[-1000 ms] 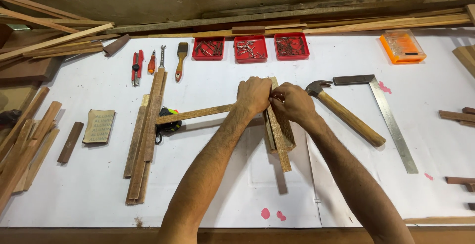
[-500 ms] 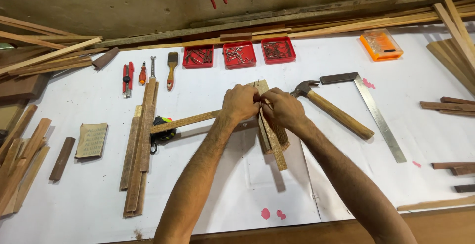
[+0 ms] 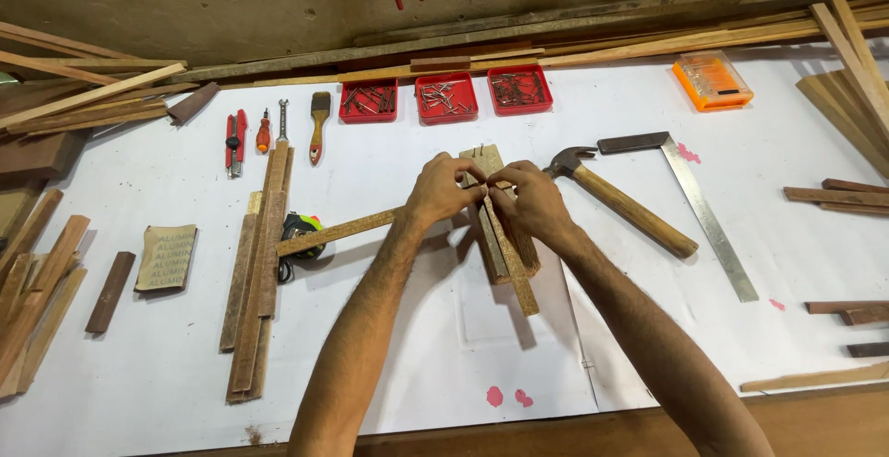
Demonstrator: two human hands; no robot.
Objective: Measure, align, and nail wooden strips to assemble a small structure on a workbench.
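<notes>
Head view, looking down on a white-covered counter [image 3: 167, 355]: both hands meet over a small bundle of wooden strips [image 3: 505, 253] lying just beside the hammer [image 3: 630, 202]. The left hand [image 3: 443, 190] and the right hand [image 3: 530, 200] are curled with their fingers [image 3: 482, 177] pressed together at the upper end of the bundle, pinching where a long thin slat [image 3: 338, 232] crosses it. What exactly sits between the fingertips is hidden (the knuckles cover it). The bundle lies under and below the fingers, its lower end sticking out toward the person, clear of both hands.

Against the frame half a second earlier, the hands and strips hold much the same pose; the whole scene sits a little lower in view and the camera has shifted slightly, while the grip looks unchanged.

The bundle's long axis runs away from the person, tilted slightly so that its far end leans away from the hammer and its near end toward it. The slat's long axis runs crosswise, pointing away from the hammer and dipping toward a tape measure [image 3: 301, 230], over which its free end rests. On the far side of the hammer lies a steel try square [image 3: 708, 221]; beyond the hammer's head stand three red trays of nails [image 3: 446, 96].
</notes>
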